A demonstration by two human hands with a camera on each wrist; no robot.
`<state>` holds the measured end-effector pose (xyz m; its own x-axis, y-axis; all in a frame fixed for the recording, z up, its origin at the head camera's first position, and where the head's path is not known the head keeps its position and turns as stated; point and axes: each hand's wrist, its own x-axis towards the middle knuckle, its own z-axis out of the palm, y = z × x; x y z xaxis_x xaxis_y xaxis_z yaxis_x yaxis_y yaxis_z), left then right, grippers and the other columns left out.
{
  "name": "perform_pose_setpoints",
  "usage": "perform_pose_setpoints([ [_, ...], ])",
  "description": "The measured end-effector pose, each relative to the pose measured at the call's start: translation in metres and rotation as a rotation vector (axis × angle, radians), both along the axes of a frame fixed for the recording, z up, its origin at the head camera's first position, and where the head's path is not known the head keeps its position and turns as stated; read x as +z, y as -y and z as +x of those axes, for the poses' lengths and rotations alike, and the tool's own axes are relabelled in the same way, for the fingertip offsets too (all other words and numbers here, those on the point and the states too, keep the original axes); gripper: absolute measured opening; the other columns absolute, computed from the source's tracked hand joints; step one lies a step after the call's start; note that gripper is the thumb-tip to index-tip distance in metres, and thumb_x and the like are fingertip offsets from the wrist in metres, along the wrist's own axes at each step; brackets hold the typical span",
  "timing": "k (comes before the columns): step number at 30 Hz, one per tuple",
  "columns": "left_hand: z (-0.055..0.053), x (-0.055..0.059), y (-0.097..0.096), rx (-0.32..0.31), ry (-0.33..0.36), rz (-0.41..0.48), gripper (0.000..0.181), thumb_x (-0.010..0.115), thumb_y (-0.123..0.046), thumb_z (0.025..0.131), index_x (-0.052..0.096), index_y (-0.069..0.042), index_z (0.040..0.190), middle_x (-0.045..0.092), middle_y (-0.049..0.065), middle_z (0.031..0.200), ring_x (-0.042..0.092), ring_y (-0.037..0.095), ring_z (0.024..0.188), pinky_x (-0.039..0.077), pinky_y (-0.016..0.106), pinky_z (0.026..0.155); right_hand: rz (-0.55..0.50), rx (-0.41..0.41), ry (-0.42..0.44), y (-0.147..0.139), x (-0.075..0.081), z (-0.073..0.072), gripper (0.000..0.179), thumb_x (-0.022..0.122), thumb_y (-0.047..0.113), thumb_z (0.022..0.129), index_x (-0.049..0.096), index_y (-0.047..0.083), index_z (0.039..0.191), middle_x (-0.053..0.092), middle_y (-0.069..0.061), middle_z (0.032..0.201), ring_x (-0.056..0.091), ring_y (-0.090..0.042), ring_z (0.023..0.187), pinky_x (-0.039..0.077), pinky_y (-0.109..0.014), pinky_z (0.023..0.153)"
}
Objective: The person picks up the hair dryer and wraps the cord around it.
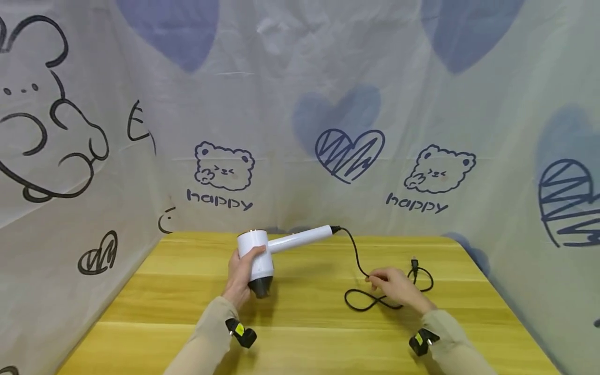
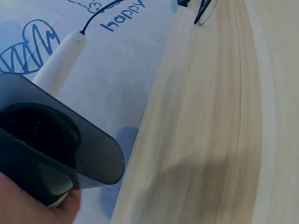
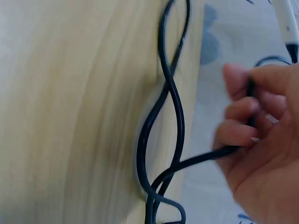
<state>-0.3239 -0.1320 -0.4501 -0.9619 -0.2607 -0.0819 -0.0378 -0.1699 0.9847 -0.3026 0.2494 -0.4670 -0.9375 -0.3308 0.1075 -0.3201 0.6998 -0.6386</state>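
A white hair dryer (image 1: 300, 240) with a dark nozzle (image 1: 260, 286) is held above the table by my left hand (image 1: 241, 273), which grips its round body. The handle points right, and the nozzle faces down toward me. From the handle's end runs a black power cord (image 1: 354, 250). My right hand (image 1: 396, 286) holds that cord, its fingers curled round it, as the right wrist view shows close up. Below and behind this hand the cord lies in loops, with the plug (image 1: 414, 264) at the far right. The left wrist view shows the nozzle's opening (image 2: 37, 130) near the lens.
The yellow wood-grain table (image 1: 309, 344) ends at a back edge just behind the hair dryer. A pale cloth (image 1: 281, 114) with printed hearts and bears hangs behind it and along both sides. Each sleeve carries a small black device (image 1: 241, 333) at the wrist.
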Motion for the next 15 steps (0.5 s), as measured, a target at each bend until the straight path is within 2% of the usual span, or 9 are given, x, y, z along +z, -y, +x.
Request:
perform_pose_setpoints([
  [2, 0.002, 0.0, 0.002, -0.003, -0.018, -0.026, 0.062, 0.075, -0.029, 0.083, 0.044, -0.008, 0.133, 0.057, 0.013, 0.115, 0.061, 0.021, 0.085, 0.055, 0.033, 0.072, 0.015, -0.049, 0.01, -0.004, 0.0, -0.001, 0.026, 0.051, 0.022, 0.102, 0.072, 0.006, 0.101, 0.064, -0.005, 0.076, 0.053, -0.016, 0.062, 0.043, -0.027, 0.056],
  [5, 0.005, 0.0, 0.003, 0.001, -0.055, -0.088, 0.069, 0.076, -0.024, 0.082, 0.039, -0.007, 0.138, 0.053, 0.016, 0.123, 0.06, 0.024, 0.093, 0.054, 0.033, 0.075, 0.032, -0.112, 0.013, -0.007, 0.001, -0.003, 0.026, 0.053, 0.023, 0.102, 0.071, 0.007, 0.093, 0.057, -0.002, 0.065, 0.04, -0.011, 0.051, 0.036, -0.025, 0.049],
  [8, 0.006, 0.0, -0.001, 0.023, -0.077, -0.158, 0.077, 0.078, -0.022, 0.08, 0.034, -0.003, 0.141, 0.05, 0.018, 0.127, 0.058, 0.028, 0.099, 0.054, 0.033, 0.078, 0.005, -0.122, -0.003, -0.005, 0.005, -0.001, 0.025, 0.053, 0.025, 0.102, 0.071, 0.012, 0.092, 0.054, -0.002, 0.062, 0.037, -0.01, 0.049, 0.034, -0.025, 0.046],
  [11, 0.004, 0.0, -0.007, 0.035, -0.077, -0.16, 0.078, 0.078, -0.023, 0.08, 0.033, -0.004, 0.141, 0.05, 0.017, 0.126, 0.058, 0.028, 0.099, 0.055, 0.034, 0.078, -0.028, -0.063, -0.046, 0.004, 0.013, 0.003, 0.025, 0.054, 0.03, 0.101, 0.071, 0.017, 0.091, 0.057, -0.006, 0.065, 0.04, -0.009, 0.051, 0.035, -0.024, 0.047],
  [13, 0.003, 0.0, -0.011, 0.039, -0.075, -0.125, 0.073, 0.077, -0.024, 0.081, 0.036, -0.005, 0.139, 0.052, 0.017, 0.123, 0.059, 0.027, 0.095, 0.055, 0.033, 0.076, -0.033, 0.002, -0.056, 0.012, 0.018, 0.006, 0.024, 0.054, 0.033, 0.101, 0.071, 0.019, 0.091, 0.059, -0.009, 0.068, 0.04, -0.007, 0.052, 0.036, -0.023, 0.048],
  [15, 0.001, 0.0, -0.015, 0.032, -0.064, -0.074, 0.067, 0.075, -0.025, 0.083, 0.039, -0.006, 0.137, 0.054, 0.015, 0.119, 0.061, 0.024, 0.088, 0.055, 0.033, 0.073, -0.041, 0.088, -0.027, 0.02, 0.021, 0.008, 0.025, 0.052, 0.032, 0.102, 0.072, 0.018, 0.095, 0.065, -0.013, 0.078, 0.036, -0.005, 0.05, 0.034, -0.023, 0.046],
])
